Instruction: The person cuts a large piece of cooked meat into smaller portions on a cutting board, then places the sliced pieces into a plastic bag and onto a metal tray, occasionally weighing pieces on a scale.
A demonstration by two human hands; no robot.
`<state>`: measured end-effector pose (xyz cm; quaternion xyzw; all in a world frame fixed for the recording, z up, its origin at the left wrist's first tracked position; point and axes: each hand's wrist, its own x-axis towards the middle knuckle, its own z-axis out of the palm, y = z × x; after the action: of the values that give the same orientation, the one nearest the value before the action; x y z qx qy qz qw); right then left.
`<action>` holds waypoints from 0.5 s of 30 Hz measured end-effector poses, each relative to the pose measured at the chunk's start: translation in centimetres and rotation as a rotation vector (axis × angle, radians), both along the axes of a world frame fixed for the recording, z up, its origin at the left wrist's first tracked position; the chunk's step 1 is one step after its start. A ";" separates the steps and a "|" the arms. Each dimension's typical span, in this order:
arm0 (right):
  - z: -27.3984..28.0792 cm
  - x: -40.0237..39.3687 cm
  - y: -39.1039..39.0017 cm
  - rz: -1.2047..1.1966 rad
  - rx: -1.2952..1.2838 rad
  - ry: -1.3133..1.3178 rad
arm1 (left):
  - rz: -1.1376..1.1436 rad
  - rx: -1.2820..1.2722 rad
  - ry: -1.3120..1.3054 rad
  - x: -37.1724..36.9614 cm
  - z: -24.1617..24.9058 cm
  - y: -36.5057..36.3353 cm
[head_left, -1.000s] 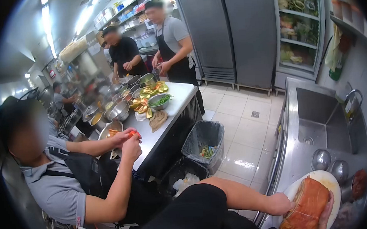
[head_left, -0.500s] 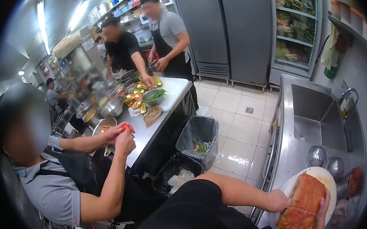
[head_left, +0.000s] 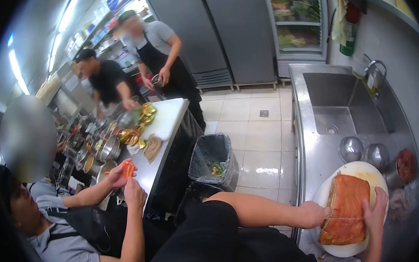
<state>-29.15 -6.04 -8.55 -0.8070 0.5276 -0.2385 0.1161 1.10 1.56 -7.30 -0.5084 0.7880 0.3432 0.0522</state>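
Observation:
A reddish-brown slab of meat [head_left: 347, 209] with a pale line across its top lies on a white oval platter [head_left: 365, 172] on the steel counter. At the slab's left edge, my left hand [head_left: 314, 214] is closed, its thumb side against the meat and its other fingers curled out of sight. My right hand [head_left: 376, 207] grips the opposite edge, fingers bent over the side of the slab. Two round metal bowls [head_left: 350, 148] sit just beyond the platter. Right of them stands a metal container of reddish meat [head_left: 406, 166].
A sink [head_left: 349, 103] with a faucet [head_left: 377, 68] lies beyond the bowls. Across the tiled floor, a lined bin [head_left: 211, 162] stands by a prep table [head_left: 170, 115] holding cut vegetables and bowls. Close on my left, a co-worker [head_left: 71, 221] holds something orange-red; two others stand farther back.
My view has swung right. More of my right hand shows along the slab's edge, while my left hand stays at the other side. The near co-worker's hands have opened apart around the orange-red piece.

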 end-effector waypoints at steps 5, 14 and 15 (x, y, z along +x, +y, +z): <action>2.9 8.6 10.4 0.002 -0.140 0.194 | -0.016 0.037 0.028 0.2 -0.9 -0.6; 2.1 10.2 14.3 -0.399 0.063 0.210 | -0.119 0.025 -0.104 -2.0 1.5 -2.6; 2.0 10.3 14.1 -0.418 0.069 0.201 | -0.130 0.008 -0.073 -1.8 1.2 -3.0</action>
<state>-18.89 8.03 -6.59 -0.6956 0.6999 -0.1574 0.0387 -0.67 -1.44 -6.15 -0.4683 0.8155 0.3235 0.1050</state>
